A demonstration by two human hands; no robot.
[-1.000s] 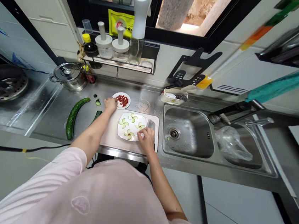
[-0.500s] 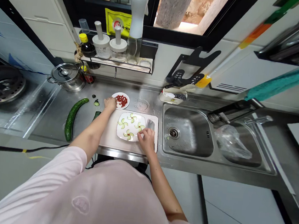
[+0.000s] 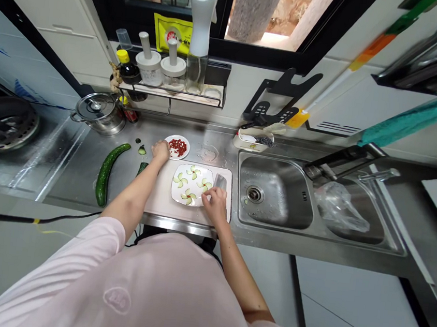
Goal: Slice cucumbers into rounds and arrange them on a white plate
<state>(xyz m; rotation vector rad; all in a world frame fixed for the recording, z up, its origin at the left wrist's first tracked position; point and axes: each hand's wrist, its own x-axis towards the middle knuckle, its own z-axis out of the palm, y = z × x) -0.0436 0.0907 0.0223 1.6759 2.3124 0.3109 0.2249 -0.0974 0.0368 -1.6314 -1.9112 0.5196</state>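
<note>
My left hand (image 3: 161, 151) rests at the left rim of a small white dish (image 3: 183, 154) that holds red bits; its fingertips are too small to make out. At the right edge of a white plate (image 3: 176, 193), my right hand (image 3: 215, 201) has its thumb and fingers drawn together, and anything between them is too small to see. Green cucumber slices (image 3: 189, 197) lie on the plate in several pinwheel shapes with red centres. Under the plate is a pale cutting board (image 3: 159, 205). A knife blade (image 3: 220, 181) lies on the board just beyond my right hand.
A whole cucumber (image 3: 103, 177) and cut cucumber pieces (image 3: 142, 150) lie left of the board. A lidded pot (image 3: 101, 113) stands at the back left. To the right is a sink (image 3: 278, 190). A shelf (image 3: 179, 95) with jars and bottles hangs above the counter.
Both hands are in nearly the same places. The whole view has shifted very slightly; nothing has visibly been picked up or put down.
</note>
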